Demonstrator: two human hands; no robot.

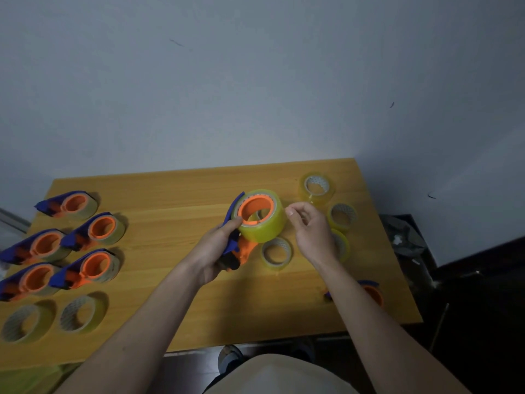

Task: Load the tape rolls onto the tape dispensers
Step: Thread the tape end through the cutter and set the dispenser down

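Note:
My left hand (pixel 220 247) grips a blue and orange tape dispenser (pixel 241 251) above the wooden table (pixel 176 194). A thick yellowish tape roll (pixel 265 227) sits on its orange hub. My right hand (pixel 309 231) hovers just right of the roll, thumb and forefinger pinched together as if on the tape end, which is too thin to see. Several loose tape rolls lie around that hand, one at the back (pixel 316 187), one in front (pixel 276 253). An empty dispenser (pixel 372 291) lies partly hidden behind my right forearm.
Several loaded dispensers (pixel 96 231) lie in a group at the table's left. Two loose rolls (pixel 81 312) rest in front of them near the front edge. A grey wall stands behind the table. Dark clutter fills the floor to the right.

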